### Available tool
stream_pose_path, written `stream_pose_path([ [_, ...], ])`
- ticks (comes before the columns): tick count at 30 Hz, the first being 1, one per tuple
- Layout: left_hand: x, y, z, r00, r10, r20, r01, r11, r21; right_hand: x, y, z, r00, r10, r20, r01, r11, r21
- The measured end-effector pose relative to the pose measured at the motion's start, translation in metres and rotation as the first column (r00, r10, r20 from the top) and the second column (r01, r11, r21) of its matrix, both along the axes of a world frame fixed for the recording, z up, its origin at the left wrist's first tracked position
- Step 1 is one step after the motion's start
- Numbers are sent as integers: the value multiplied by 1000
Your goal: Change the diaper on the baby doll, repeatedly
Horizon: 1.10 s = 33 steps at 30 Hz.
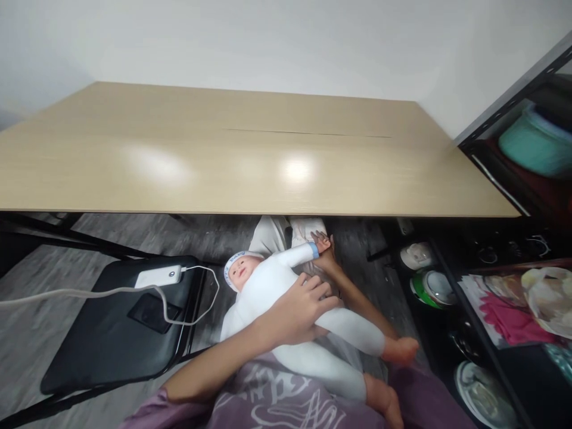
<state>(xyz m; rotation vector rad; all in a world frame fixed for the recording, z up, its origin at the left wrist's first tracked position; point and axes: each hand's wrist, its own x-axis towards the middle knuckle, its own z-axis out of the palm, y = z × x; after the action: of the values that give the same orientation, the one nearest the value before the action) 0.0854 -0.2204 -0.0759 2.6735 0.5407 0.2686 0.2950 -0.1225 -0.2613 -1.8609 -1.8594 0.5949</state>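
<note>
A baby doll [268,286] in a white suit and a white cap with blue print lies face up across my lap, its head to the left and its feet at the lower right. My left hand [304,310] reaches over the doll's lower body, fingers bent and gripping around its hip. Beyond the doll, my right hand [329,257] is behind the doll's small hand, its fingers stretched out and apart. The doll's arm partly covers my right palm. Some thin translucent material shows between the doll's legs; its kind is unclear.
A wooden table [250,179] spans the front, its near edge above my lap. To the left, a black chair [111,345] holds a white power bank [157,276] with a cable and a dark phone [154,313]. Shelves [478,322] with containers and a pink cloth [513,316] stand right.
</note>
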Motion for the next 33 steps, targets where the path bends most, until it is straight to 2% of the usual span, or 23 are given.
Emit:
stream_pose_path([
  [4,-5,-2,1,999,-40,4,39,999,34,11,-29,14,998,-50,-25,51,998,43],
  [7,-8,-4,2,993,-115,30,112,989,97,28,-64,42,994,-63,-86,81,973,217],
  [9,-8,-6,1,984,-164,61,155,979,135,33,-80,67,997,38,-60,-15,940,341],
  [11,-6,-6,1,975,-202,96,186,970,159,27,-83,94,976,213,42,-212,892,399],
  [12,-5,-6,1,970,-216,112,195,966,168,21,-78,107,944,312,105,-328,861,388],
  [14,-3,-6,4,962,-233,140,207,961,182,1,-61,128,856,478,198,-517,808,283],
  [17,-10,-12,10,959,-193,209,158,972,173,-28,-31,148,784,574,235,-604,793,78],
  [19,-28,-23,7,941,-87,328,46,990,132,-40,-20,156,750,615,243,-633,774,-5],
  [21,-60,-40,-8,870,123,477,-176,982,69,-44,-19,162,724,641,253,-662,749,-5],
  [22,-79,-49,-20,806,263,530,-329,944,33,-44,-22,164,722,643,257,-669,743,19],
  [23,-98,-59,-33,716,435,546,-515,857,-8,-42,-26,166,727,638,254,-669,742,50],
  [24,-118,-68,-47,615,587,527,-671,740,-43,-41,-31,169,740,629,238,-660,746,83],
  [26,-149,-83,-72,467,818,336,-819,543,-184,-37,-42,173,783,599,167,-621,769,153],
  [27,-159,-88,-80,427,880,208,-834,472,-285,-35,-47,177,805,582,116,-593,782,192],
  [28,-165,-91,-85,423,902,83,-815,420,-399,-33,-52,181,823,565,61,-562,793,234],
  [30,-166,-93,-85,471,880,-60,-727,349,-592,-27,-60,194,840,542,-39,-504,803,319],
  [31,-163,-91,-81,492,868,-71,-685,336,-646,-22,-63,202,839,539,-73,-483,801,353],
  [33,-152,-82,-65,494,869,-20,-650,354,-672,-11,-71,224,839,534,-102,-458,796,395],
])
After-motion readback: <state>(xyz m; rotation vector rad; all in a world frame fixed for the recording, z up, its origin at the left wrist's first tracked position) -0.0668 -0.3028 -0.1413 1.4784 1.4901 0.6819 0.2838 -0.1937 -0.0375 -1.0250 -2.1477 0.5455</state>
